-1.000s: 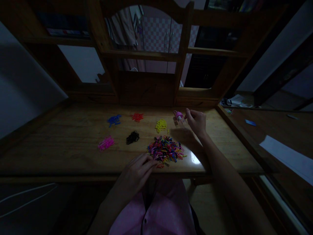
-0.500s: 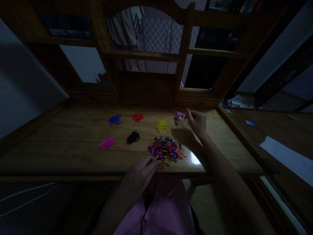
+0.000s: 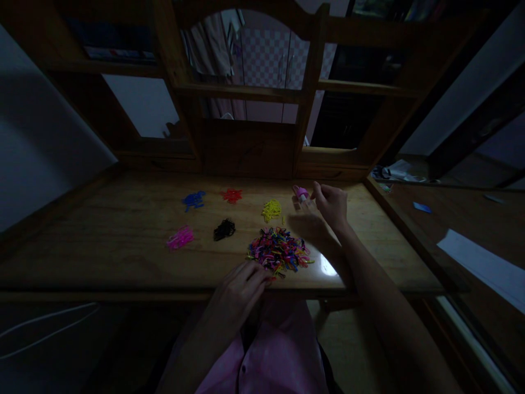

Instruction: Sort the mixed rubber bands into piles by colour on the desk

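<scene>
A heap of little mixed-colour clips point(image 3: 280, 249) sits near the front edge of the wooden surface point(image 3: 123, 262). The left hand point(image 3: 241, 284) is right at the heap's near side, with its fingers bent and close together. A red-orange bit shows by the fingertips, but I cannot tell if they are pinching it. The right hand point(image 3: 331, 205) is curled closed, just beside a clear bottle with a pink lid point(image 3: 302, 192). I cannot see if anything is inside it.

Past the heap are small piles of one colour each: yellow point(image 3: 271, 210), black point(image 3: 224, 229), red point(image 3: 232, 196), blue point(image 3: 193, 201) and pink point(image 3: 180, 237). One yellow clip point(image 3: 283, 220) lies just beside its pile.

I think the step now is picking at the heap, with lots left in it. The next move seems to need a light pinch, since the clips look tangled and could come up together.
</scene>
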`<state>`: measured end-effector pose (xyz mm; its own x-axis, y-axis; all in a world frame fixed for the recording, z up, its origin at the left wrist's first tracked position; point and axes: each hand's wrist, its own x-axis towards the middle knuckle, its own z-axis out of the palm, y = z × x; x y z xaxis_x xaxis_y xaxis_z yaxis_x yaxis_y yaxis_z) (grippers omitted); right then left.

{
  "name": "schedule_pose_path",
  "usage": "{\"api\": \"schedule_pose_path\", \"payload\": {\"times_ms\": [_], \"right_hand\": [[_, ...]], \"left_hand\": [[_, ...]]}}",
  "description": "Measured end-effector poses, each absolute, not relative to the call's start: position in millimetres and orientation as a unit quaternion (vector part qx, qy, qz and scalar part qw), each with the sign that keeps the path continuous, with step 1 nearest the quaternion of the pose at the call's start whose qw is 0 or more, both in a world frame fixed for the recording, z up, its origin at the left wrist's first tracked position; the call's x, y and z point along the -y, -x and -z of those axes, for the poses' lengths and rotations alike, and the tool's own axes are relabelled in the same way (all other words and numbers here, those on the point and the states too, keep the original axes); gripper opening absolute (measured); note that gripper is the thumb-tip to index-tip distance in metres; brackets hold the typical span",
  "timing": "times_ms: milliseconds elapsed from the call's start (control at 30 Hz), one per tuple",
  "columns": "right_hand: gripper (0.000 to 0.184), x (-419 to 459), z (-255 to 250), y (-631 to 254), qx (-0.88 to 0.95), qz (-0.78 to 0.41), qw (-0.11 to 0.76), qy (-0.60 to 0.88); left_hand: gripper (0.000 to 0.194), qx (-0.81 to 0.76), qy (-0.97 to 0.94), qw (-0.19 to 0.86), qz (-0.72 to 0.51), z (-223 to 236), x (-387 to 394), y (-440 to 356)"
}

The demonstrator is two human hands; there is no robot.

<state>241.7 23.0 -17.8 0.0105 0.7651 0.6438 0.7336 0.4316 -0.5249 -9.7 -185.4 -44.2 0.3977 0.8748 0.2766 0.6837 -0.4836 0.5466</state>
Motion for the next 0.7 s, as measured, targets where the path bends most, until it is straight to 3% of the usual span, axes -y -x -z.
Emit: {"api": "schedule_pose_path", "payload": {"times_ms": [133, 267, 500, 700], "right_hand": [[0.054, -23, 17, -241, 0.704, -0.012, 0.471, 0.532], [0.055, -22, 16, -241, 0.702, -0.013, 0.472, 0.534], [0.056, -21, 16, -242, 0.700, -0.014, 0.473, 0.534], [0.057, -22, 15, -246, 0.699, -0.017, 0.475, 0.535]], "left_hand": [[0.024, -0.493, -0.806, 0.143, -0.295, 41, 183, 23], [0.022, -0.522, -0.797, 0.029, -0.302, 19, 162, 54], [0.019, -0.540, -0.820, -0.127, -0.141, -21, 64, 95], [0.021, -0.562, -0.811, -0.119, -0.110, 1, 9, 106]]}}
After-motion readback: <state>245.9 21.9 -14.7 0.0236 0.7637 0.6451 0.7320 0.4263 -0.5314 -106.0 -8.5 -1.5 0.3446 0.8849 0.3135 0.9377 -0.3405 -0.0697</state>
